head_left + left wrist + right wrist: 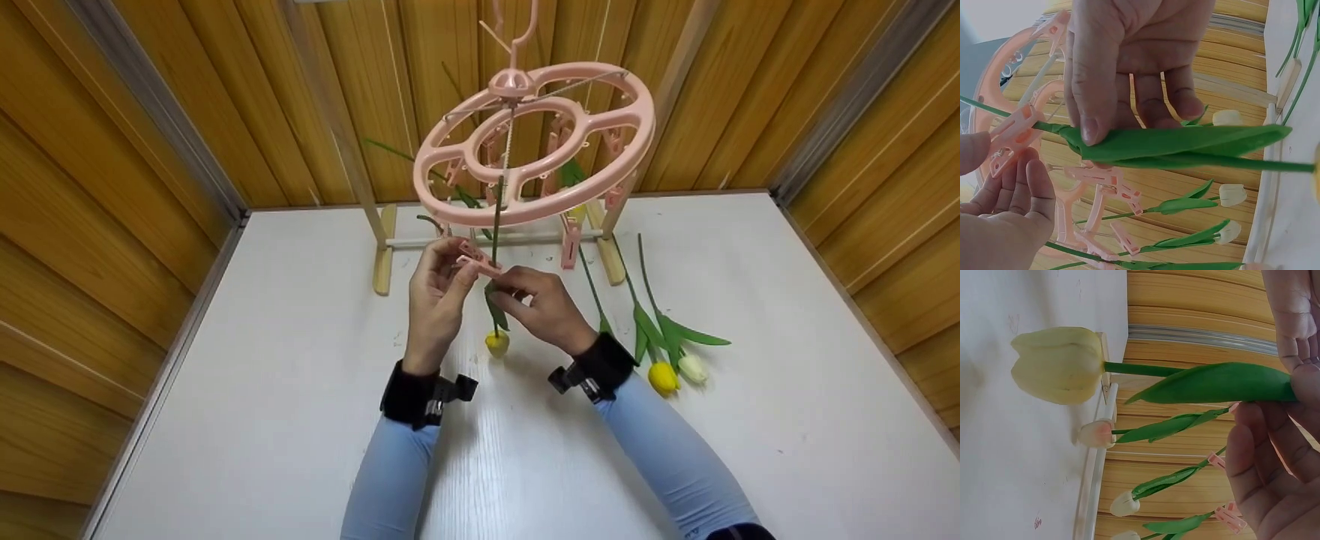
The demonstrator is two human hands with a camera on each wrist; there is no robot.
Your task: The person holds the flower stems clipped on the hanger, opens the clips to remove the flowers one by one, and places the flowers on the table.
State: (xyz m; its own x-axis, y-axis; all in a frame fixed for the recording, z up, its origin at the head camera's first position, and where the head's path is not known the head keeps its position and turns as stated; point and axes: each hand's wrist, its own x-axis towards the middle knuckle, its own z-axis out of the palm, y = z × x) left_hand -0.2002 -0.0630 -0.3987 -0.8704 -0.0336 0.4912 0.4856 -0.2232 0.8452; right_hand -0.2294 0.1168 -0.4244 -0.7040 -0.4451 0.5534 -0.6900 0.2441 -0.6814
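My left hand [439,296] grips a pink clothespin [480,262] below the round hanger. In the left wrist view the clothespin [1016,132] lies across the green stem [1049,126]; whether its jaws clamp the stem is unclear. My right hand [544,304] pinches the same artificial tulip where its leaf [1168,143] meets the stem. The tulip hangs upside down, its yellow head [496,343] lowest. Close in the right wrist view are its bloom [1058,365] and the right hand's fingers [1241,455].
A pink round hanger [641,135] with several clothespins hangs from above. Behind it, other upside-down tulips [1233,194] hang from clips. Wooden stand feet [382,259] rest on the white table [300,420]. Yellow [664,377] and white tulips [693,369] lie at the right.
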